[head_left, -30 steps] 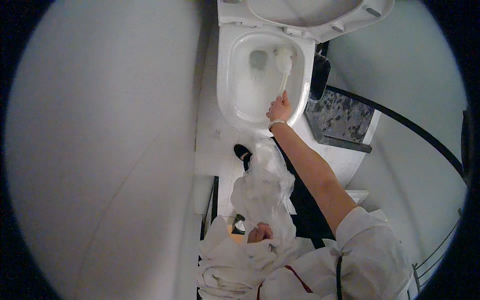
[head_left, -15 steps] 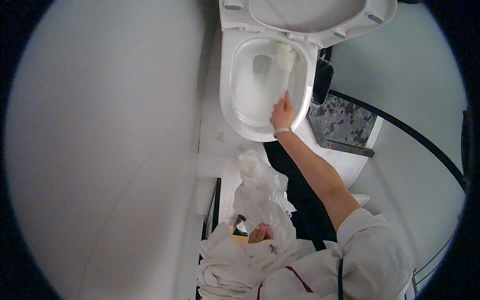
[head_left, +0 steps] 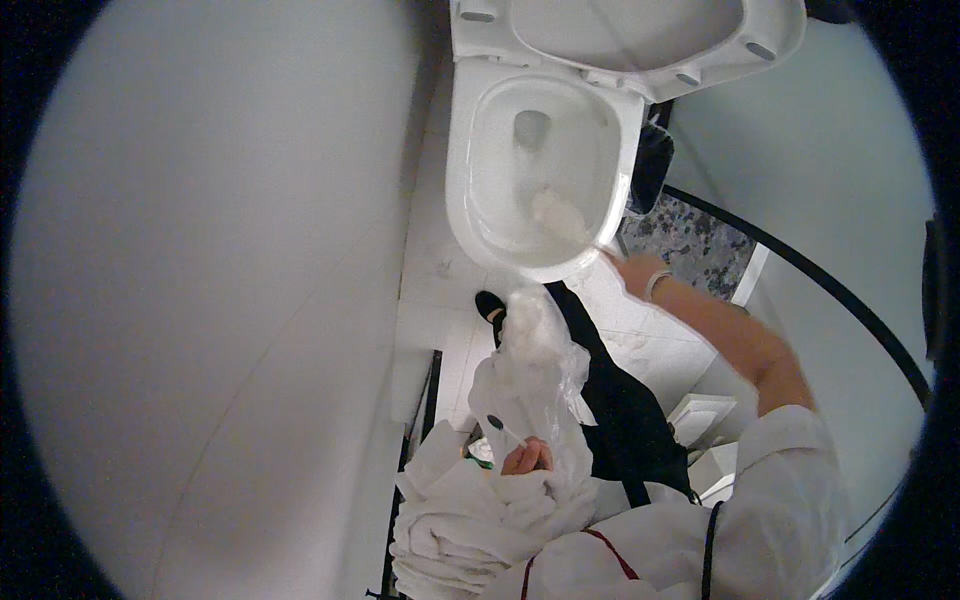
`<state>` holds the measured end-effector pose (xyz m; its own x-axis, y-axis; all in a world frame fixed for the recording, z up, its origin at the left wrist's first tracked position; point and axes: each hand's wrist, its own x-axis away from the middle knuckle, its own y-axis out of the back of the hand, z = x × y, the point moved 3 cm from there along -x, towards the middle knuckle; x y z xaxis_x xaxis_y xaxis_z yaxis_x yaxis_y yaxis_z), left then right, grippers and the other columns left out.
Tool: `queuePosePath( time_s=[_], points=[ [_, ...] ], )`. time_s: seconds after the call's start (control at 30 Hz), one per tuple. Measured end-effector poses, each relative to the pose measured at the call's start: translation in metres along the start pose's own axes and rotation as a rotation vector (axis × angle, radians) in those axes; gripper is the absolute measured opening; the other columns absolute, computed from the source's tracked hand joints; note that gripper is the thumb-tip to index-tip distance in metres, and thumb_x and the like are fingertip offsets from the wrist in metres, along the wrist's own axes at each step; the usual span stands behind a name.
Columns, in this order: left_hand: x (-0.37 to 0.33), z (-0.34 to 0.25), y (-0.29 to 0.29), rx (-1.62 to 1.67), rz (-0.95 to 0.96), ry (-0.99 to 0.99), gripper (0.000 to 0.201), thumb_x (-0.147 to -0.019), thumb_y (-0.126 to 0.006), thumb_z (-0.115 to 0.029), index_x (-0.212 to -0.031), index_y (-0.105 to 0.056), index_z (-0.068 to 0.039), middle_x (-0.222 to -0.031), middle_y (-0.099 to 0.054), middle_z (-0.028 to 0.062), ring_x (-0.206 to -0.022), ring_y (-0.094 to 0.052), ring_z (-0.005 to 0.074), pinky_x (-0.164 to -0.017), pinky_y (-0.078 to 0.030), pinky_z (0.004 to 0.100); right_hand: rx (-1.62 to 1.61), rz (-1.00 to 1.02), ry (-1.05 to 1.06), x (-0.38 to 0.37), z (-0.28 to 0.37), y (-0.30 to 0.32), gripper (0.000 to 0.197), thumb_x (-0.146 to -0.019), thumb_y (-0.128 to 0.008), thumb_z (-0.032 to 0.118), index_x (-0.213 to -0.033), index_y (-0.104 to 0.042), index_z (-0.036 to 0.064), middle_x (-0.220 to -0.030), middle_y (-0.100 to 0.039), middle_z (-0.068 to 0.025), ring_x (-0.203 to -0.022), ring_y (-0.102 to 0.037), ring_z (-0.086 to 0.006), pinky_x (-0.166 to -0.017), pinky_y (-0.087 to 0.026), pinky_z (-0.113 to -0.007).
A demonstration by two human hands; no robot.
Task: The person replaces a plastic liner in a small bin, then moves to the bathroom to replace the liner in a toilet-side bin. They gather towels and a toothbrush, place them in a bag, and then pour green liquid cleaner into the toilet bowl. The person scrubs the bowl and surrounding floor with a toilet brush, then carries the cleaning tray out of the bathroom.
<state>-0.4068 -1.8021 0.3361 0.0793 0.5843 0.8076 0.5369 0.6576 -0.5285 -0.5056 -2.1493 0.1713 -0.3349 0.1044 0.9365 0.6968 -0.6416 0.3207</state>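
Note:
My right hand [head_left: 632, 273] is closed on the handle of a toilet brush, just over the front right rim of the white toilet bowl [head_left: 460, 190]. The brush's pale head [head_left: 560, 216] lies inside the bowl, near its front; motion blurs it slightly. Lower down and close to my body, my left hand [head_left: 528, 457] is closed, holding a clear plastic bag [head_left: 530, 375] with something white and fluffy in it. A thin white stick with a dark end [head_left: 496, 422] sticks out from the same fingers; its other end is hidden.
The raised toilet seat and lid [head_left: 640, 35] stand behind the bowl. A dark bin [head_left: 652, 165] and a speckled grey slab [head_left: 690, 245] are to its right. A pale wall [head_left: 230, 300] rises on the left. White cloth [head_left: 460, 540] is bunched over my left arm.
My right hand has pulled back and to the right, and the brush head has moved from the bowl's back right to its front. The bag and left hand have shifted slightly.

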Motion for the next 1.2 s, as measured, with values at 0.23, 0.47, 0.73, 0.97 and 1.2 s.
queuePosePath(
  time_s=[0.23, 0.47, 0.73, 0.97, 1.2],
  points=[
    [0.006, 0.027, 0.004, 0.106, -0.220, 0.016, 0.034, -0.094, -0.048, -0.034, -0.073, -0.052, -0.008, -0.063, -0.050, 0.0014, -0.055, -0.041, 0.0096, -0.052, -0.031, 0.0237, 0.049, -0.380, -0.105, -0.142, -0.014, 0.112, 0.035, -0.089, -0.046, 0.013, -0.122, -0.051, 0.0022, -0.104, -0.064, -0.0162, -0.099, -0.061, -0.0324, -0.082, -0.050, -0.042],
    [0.013, 0.103, 0.065, 0.554, 0.231, 0.094, 0.026, -0.095, -0.044, -0.030, -0.094, -0.054, -0.005, -0.085, -0.058, 0.0075, -0.079, -0.054, 0.0151, -0.070, -0.042, 0.0258, -0.561, -0.352, -0.251, -0.217, -0.012, 0.087, 0.036, -0.086, -0.047, 0.011, -0.120, -0.052, 0.0030, -0.115, -0.057, -0.0194, -0.106, -0.056, -0.0355, -0.085, -0.048, -0.042],
    [0.024, 0.034, 0.018, 0.148, 0.017, -0.091, 0.030, -0.098, -0.039, -0.030, -0.082, -0.048, -0.007, -0.071, -0.050, 0.0024, -0.060, -0.043, 0.0096, -0.056, -0.036, 0.0238, -1.126, -0.693, -0.343, -0.085, 0.005, -0.056, 0.047, -0.091, -0.044, 0.022, -0.137, -0.036, 0.0177, -0.088, -0.064, -0.0202, -0.088, -0.061, -0.0358, -0.077, -0.048, -0.042],
    [0.025, 0.043, 0.007, 0.166, -0.052, -0.177, 0.037, -0.097, -0.037, -0.037, -0.079, -0.049, -0.007, -0.071, -0.052, 0.0051, -0.063, -0.048, 0.0135, -0.059, -0.040, 0.0258, -1.699, -0.456, -0.243, -0.173, -0.004, 0.027, 0.042, -0.089, -0.051, 0.022, -0.131, -0.047, 0.0159, -0.060, -0.049, 0.0018, -0.048, -0.046, -0.0111, -0.044, -0.038, -0.027],
    [0.046, 0.060, 0.009, 0.102, -0.236, -0.162, 0.036, -0.096, -0.042, -0.038, -0.077, -0.051, -0.008, -0.068, -0.053, 0.0018, -0.056, -0.045, 0.0085, -0.051, -0.035, 0.0233, -1.263, -0.939, -0.287, -0.057, -0.019, 0.003, 0.038, -0.094, -0.046, 0.019, -0.130, -0.048, 0.0076, -0.078, -0.064, -0.0046, -0.054, -0.049, -0.0084, -0.049, -0.040, -0.026]
  ],
)
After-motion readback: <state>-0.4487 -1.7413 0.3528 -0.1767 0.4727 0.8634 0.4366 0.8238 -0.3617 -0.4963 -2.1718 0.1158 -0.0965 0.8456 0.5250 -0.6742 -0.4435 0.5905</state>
